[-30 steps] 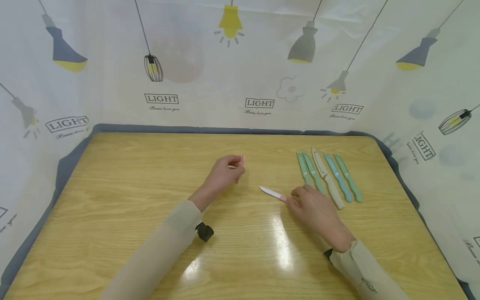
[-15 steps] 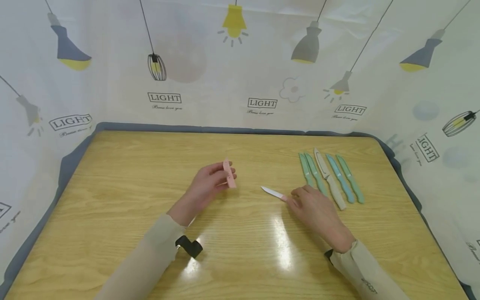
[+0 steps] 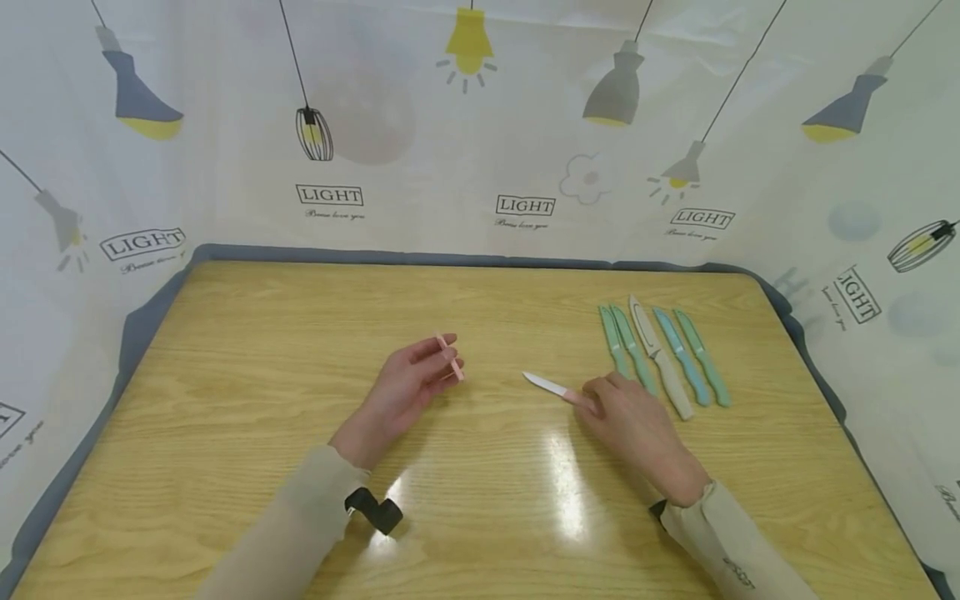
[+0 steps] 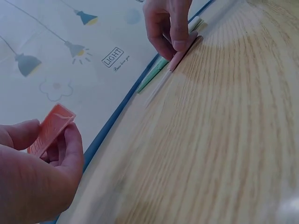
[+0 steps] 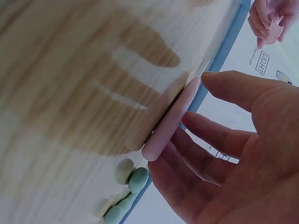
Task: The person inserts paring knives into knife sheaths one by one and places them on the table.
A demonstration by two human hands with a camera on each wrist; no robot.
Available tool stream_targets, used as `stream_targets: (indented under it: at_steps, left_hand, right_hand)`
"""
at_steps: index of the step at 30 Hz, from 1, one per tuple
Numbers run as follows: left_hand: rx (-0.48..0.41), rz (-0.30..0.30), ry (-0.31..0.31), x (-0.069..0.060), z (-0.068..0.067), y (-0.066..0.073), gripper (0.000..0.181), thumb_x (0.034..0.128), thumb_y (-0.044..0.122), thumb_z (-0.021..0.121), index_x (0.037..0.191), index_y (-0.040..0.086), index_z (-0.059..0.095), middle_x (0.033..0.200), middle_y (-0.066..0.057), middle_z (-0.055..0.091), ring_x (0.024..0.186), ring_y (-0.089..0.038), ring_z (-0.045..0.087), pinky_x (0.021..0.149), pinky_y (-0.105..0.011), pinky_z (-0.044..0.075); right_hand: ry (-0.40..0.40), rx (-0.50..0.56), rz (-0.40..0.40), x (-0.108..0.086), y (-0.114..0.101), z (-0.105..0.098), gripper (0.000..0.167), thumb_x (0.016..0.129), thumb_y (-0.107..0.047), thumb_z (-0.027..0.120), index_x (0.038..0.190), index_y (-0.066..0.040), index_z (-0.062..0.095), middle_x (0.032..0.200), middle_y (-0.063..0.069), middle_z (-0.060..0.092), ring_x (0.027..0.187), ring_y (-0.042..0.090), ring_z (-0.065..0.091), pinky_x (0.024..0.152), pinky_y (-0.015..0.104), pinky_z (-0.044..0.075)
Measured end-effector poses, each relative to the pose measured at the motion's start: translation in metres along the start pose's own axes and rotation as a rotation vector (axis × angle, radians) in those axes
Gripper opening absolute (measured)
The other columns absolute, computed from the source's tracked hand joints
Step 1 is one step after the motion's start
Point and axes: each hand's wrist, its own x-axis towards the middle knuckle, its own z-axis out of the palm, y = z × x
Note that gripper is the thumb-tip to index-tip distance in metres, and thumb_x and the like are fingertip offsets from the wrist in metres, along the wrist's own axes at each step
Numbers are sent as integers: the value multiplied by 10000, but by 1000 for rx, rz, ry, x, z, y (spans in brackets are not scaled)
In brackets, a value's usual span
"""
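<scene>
My left hand (image 3: 401,379) pinches a flat pink blade sheath (image 3: 450,357) between thumb and fingers, above the middle of the table. In the left wrist view the sheath (image 4: 50,128) shows a hollow edge, with no blade in it. My right hand (image 3: 637,417) holds the pink handle of a small knife (image 3: 543,384) low at the tabletop; its bare white blade points left, toward the left hand. The right wrist view has the thumb at the front end of the pink handle (image 5: 170,121) and the fingers along its far side.
Right of the small knife lie several sheathed knives side by side: green knives (image 3: 701,358), a beige knife (image 3: 660,358) and a blue knife (image 3: 681,357). The wooden table (image 3: 300,308) ends at a printed curtain (image 3: 420,167) at the back and sides.
My left hand has drawn back left and toward me with the pink sheath, turning it from broad side to narrow edge. The right hand and knife have hardly moved.
</scene>
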Motion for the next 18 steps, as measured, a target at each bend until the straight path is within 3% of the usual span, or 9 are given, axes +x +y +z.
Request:
stream_targets:
  at_steps: [5, 13, 18]
  left_hand:
    - [-12, -5, 33, -2, -1, -2, 471, 1084, 12, 490, 1524, -99, 365, 1483, -275, 428, 1004, -170, 676, 926, -273, 598]
    - [-41, -6, 63, -4, -5, -5, 476, 1082, -2, 480, 1531, -70, 336, 1453, -248, 534, 1109, -183, 705, 977, -311, 581]
    - [-62, -5, 80, -4, -7, -7, 481, 1083, -7, 468, 1545, -43, 341, 1481, -262, 516, 1118, -188, 705, 986, -317, 576]
  right_hand:
    - [-35, -3, 15, 1, 0, 0, 163, 943, -165, 771, 1003, -17, 742, 895, 88, 674, 765, 221, 617, 601, 360, 554]
    - [-46, 2, 31, 1, 2, 2, 156, 932, -132, 769, 1026, -9, 751, 911, 92, 680, 789, 228, 623, 629, 376, 562]
    - [-57, 4, 37, 0, 2, 2, 155, 930, -132, 779, 1019, -8, 755, 899, 85, 674, 778, 216, 613, 624, 361, 555]
